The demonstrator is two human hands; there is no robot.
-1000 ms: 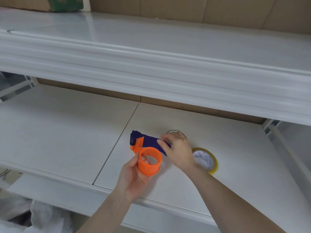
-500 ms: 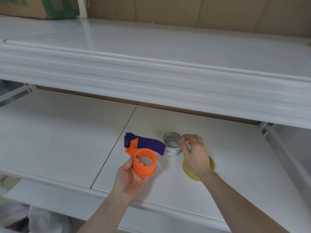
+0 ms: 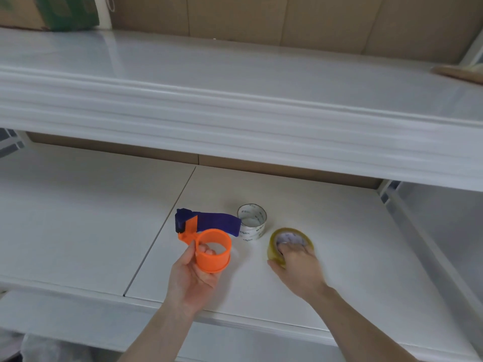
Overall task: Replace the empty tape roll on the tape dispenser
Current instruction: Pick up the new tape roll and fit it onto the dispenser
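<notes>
My left hand (image 3: 192, 276) holds the tape dispenser (image 3: 209, 240) above the lower shelf, fingers inside its bare orange drum, its purple blade arm pointing away from me. The empty white cardboard core (image 3: 252, 222) stands upright on the shelf just behind the dispenser, with no hand on it. To its right lies the full yellowish tape roll (image 3: 290, 242). My right hand (image 3: 300, 267) is on that roll, fingers reaching into its centre hole and thumb against its near side; the hand is blurred.
The white lower shelf (image 3: 339, 231) has a seam between panels left of the dispenser. A white upper shelf (image 3: 235, 105) overhangs the back. A cardboard box (image 3: 49, 11) stands at its far left. Metal uprights (image 3: 389, 194) frame the right side.
My right hand set the empty core down on the shelf, let go, and moved right and toward me onto the yellow roll. My left hand kept hold of the dispenser.
</notes>
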